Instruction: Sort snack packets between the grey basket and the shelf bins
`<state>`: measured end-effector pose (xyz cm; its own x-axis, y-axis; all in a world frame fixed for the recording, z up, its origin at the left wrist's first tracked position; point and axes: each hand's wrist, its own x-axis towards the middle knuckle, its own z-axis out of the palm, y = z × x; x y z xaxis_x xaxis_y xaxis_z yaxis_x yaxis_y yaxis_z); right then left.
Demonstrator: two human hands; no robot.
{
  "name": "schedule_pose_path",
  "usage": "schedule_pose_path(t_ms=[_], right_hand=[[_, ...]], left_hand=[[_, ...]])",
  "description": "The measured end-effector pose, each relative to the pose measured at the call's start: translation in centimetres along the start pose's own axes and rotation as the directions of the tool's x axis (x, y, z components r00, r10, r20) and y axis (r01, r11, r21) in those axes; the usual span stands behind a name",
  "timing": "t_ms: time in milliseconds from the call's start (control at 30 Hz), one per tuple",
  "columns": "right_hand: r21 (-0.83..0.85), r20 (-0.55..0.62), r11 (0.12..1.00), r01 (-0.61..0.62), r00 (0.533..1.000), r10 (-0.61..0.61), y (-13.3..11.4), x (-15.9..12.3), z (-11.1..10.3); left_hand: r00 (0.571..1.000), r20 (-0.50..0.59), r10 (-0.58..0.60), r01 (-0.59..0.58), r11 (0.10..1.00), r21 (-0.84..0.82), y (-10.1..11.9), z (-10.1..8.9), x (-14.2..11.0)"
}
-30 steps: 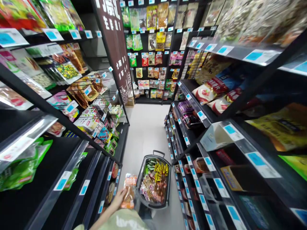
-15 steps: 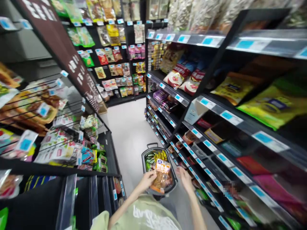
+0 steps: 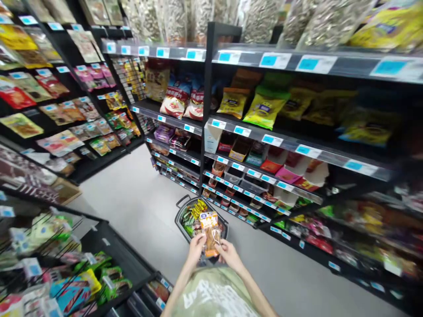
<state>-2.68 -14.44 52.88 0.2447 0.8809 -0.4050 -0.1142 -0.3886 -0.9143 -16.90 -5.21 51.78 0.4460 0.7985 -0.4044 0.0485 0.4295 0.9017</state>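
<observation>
Between my two hands is an orange and clear snack bag (image 3: 210, 233), held upright by its sides in front of my shirt. My left hand (image 3: 197, 245) pinches its left edge. At its lower right edge, my right hand (image 3: 228, 253) grips it with the thumb in front. Below and beyond the bag stands a dark shopping basket (image 3: 181, 221) holding several green and yellow packets (image 3: 194, 211). The bag and my hands hide the basket's near part.
On the right runs a long black shelf unit (image 3: 209, 88) with yellow chip bags (image 3: 266, 105) and boxed snacks. A rack of hanging packets (image 3: 66, 105) stands at the far left. Nearer on the left is a low display (image 3: 125, 255) with wrapped snacks. Grey floor (image 3: 132, 189) lies between them.
The view has turned to the right, towards the shelf unit. My right hand, apart from the bag before, has come in and taken its right edge. My left hand still holds the bag.
</observation>
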Motion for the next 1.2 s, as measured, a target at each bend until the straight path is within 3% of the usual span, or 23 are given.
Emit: schedule_pose_path(t_ms=[100, 233, 400, 500, 700, 900, 1200], right_hand=[[0.043, -0.126, 0.996, 0.074, 0.99, -0.068, -1.3, -0.2, -0.2], [0.071, -0.225, 0.986, 0.154, 0.965, -0.134, -2.9, -0.4, 1.2], [0.092, -0.213, 0.983, 0.157, 0.968, -0.135, -3.4, -0.9, 2.9], [0.089, -0.207, 0.985, 0.149, 0.97, -0.128, -3.3, -1.5, 3.2], [0.049, -0.315, 0.984, 0.173, 0.937, -0.15, -4.3, -3.1, 2.9], [0.053, -0.34, 0.977, 0.208, 0.923, -0.178, -7.0, -4.3, 2.2], [0.069, -0.329, 0.965, 0.253, 0.919, -0.218, -7.4, -5.2, 1.9]], left_hand=[[0.995, 0.096, 0.041, -0.032, 0.995, -0.09, 0.8, 0.1, -0.1], [0.993, 0.118, 0.017, -0.001, 0.991, -0.136, 1.7, -0.2, -0.8], [0.997, 0.039, 0.065, -0.061, 0.992, -0.112, 2.9, -1.1, -1.9], [0.992, 0.064, 0.112, -0.106, 0.99, -0.092, 4.0, -1.2, -2.4], [0.986, 0.053, 0.161, -0.155, 0.983, -0.098, 6.1, -0.1, -3.6], [0.978, 0.15, 0.146, -0.121, 0.98, -0.16, 8.4, 1.2, -5.1], [0.991, 0.085, 0.108, -0.093, 0.984, -0.155, 9.4, 2.4, -6.1]])
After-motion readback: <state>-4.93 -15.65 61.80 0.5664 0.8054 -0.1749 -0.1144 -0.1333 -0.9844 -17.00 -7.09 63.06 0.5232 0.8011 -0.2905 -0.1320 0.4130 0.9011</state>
